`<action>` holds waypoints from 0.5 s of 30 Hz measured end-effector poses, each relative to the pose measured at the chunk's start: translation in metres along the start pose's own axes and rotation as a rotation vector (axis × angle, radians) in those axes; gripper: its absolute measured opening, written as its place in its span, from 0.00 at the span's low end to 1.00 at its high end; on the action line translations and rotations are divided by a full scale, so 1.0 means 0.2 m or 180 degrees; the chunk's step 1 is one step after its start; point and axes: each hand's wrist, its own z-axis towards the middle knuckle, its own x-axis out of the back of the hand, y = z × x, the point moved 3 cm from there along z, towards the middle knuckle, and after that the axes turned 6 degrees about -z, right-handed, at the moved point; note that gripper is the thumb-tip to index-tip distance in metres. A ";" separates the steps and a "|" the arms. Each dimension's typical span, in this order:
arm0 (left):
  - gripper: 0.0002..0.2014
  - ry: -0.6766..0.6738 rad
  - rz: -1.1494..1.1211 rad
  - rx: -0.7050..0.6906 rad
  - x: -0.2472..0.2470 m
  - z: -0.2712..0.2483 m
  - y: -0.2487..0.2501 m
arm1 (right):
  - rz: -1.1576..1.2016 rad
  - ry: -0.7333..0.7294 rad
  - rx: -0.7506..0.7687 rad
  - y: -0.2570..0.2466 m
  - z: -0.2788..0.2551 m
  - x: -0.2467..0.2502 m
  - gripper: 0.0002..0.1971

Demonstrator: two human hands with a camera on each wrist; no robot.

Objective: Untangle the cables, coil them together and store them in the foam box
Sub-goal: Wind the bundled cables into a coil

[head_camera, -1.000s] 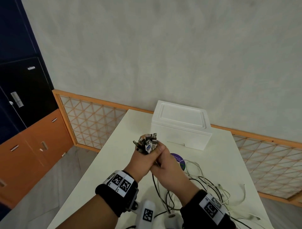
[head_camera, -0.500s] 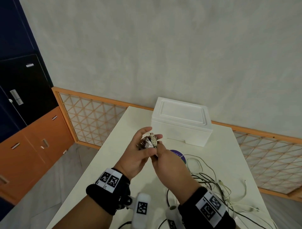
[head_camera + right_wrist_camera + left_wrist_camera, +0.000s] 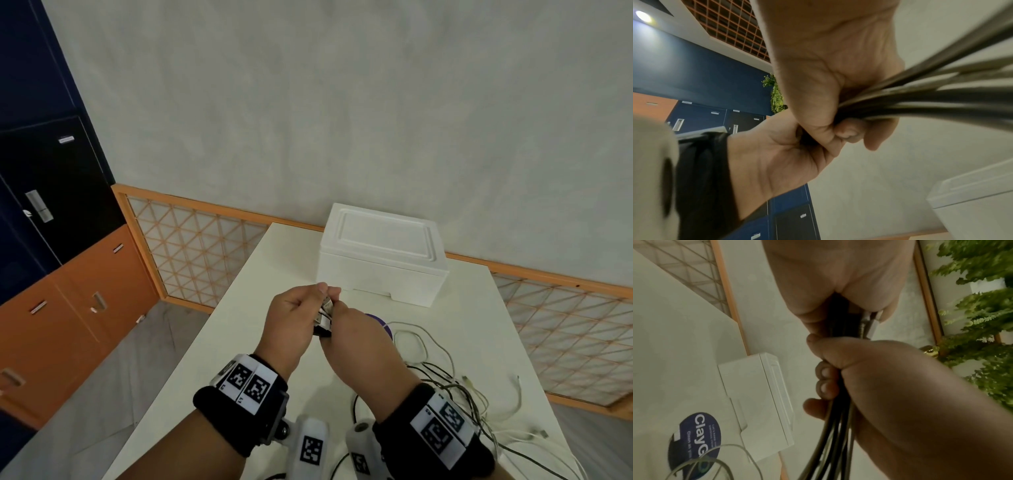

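Cables point(image 3: 442, 373), thin black, grey and white leads: plug ends gathered into 1 bundle between both hands, the rest trailing loose on the white table point(image 3: 246, 322) below and right of the right wrist. Half a second ago the left hand point(image 3: 291, 322) was spread open around the plugs; now it pinches them at the top. Right hand point(image 3: 356, 339) clenched round the strands just beneath. Ends look aligned; coiling not begun. White foam box point(image 3: 380, 263), lid on, beyond the hands.

Both hands meet above the tabletop point(image 3: 239, 342), knuckles touching: the left hand point(image 3: 291, 322) and the right hand point(image 3: 356, 339) each curl their fingers tightly closed, wrists angled inward.
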 end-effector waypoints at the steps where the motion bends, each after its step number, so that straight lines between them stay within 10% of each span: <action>1: 0.13 -0.0012 0.0048 -0.0040 0.00 0.00 0.00 | 0.0059 0.0007 -0.0016 0.00 0.00 0.01 0.09; 12: 0.14 -0.0253 0.0935 -0.0205 0.01 0.03 0.03 | 0.0243 0.0142 -0.0248 -0.01 0.01 0.03 0.17; 15: 0.18 -0.0493 0.0262 0.0401 0.00 0.05 0.09 | 0.0168 0.0143 -0.0199 0.00 0.02 0.04 0.19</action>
